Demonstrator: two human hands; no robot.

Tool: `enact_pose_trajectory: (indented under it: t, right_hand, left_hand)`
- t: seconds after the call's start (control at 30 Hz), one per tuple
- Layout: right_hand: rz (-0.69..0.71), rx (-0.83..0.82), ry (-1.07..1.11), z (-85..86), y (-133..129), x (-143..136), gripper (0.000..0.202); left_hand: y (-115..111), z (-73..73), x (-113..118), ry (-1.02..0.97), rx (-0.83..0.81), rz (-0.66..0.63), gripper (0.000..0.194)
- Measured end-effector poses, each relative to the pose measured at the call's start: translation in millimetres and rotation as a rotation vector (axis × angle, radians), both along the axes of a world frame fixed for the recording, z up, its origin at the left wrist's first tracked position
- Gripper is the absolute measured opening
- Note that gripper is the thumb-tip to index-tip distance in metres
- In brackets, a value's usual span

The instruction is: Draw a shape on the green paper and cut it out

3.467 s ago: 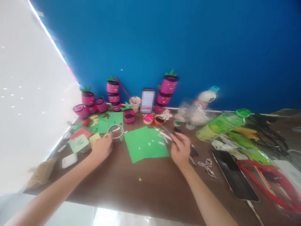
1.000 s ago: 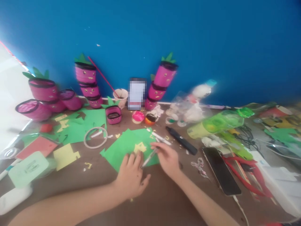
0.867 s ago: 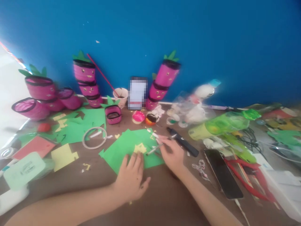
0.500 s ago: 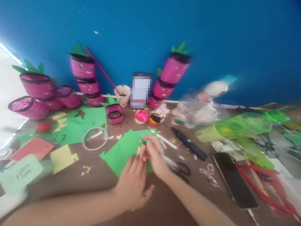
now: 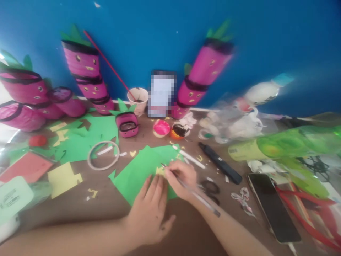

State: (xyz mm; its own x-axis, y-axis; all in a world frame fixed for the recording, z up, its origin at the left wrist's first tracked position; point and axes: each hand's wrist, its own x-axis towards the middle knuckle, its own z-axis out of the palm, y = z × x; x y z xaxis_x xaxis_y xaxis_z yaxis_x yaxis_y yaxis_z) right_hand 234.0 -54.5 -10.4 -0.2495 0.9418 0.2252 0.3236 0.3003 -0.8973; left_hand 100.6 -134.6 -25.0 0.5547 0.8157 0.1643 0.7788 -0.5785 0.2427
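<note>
Hands: left hand (image 5: pixel 150 213) flat, fingers spread, pinning green paper (image 5: pixel 135 174); right hand (image 5: pixel 181 179) grip closed on pen (image 5: pixel 190 188).
Change: right hand has come in from the table's right side, tip now at yellow shape (image 5: pixel 160 170) on the paper.
Meaning: likely tracing underway.
Nearby: scissors (image 5: pixel 210 188), tape ring (image 5: pixel 103 160), marker (image 5: pixel 220 167).

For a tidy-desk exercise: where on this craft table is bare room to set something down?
Bare table shows between the yellow paper, green sheet and left hand. Another patch lies before the right hand, beside the phone. Crowded along the wall and right.
</note>
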Motion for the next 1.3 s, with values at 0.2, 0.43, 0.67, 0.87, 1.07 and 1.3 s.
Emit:
enact_pose_trajectory:
  t: [0.2, 0.43, 0.67, 0.87, 1.07, 1.3]
  right_hand:
    - [-0.066, -0.282, 0.009, 3.3, 1.6, -6.4, 0.035]
    - [-0.064, -0.244, -0.039, -3.5, 6.7, -6.8, 0.045]
    - [-0.103, -0.238, -0.037, -3.0, 6.7, -6.9, 0.043]
    - [-0.064, -0.158, -0.102, -3.7, 6.1, -6.4, 0.047]
    - [-0.044, -0.131, -0.115, -6.1, 7.8, -6.5, 0.048]
    - [-0.034, -0.149, -0.129, -5.9, 7.9, -7.8, 0.045]
  left_hand:
    - [-3.0, -5.0, -0.6, -0.034, 0.004, 0.011, 0.074]
    - [-3.5, -5.2, -0.7, -0.027, 0.011, 0.025, 0.075]
    - [-3.3, -5.4, -0.1, 0.005, 0.026, 0.034, 0.072]
    - [-3.3, -3.8, -0.9, 0.034, 0.052, 0.034, 0.068]
    - [-2.6, -3.0, -0.5, 0.039, 0.058, 0.030, 0.067]
    - [-1.3, -0.9, -0.6, 0.060, 0.048, 0.022, 0.067]
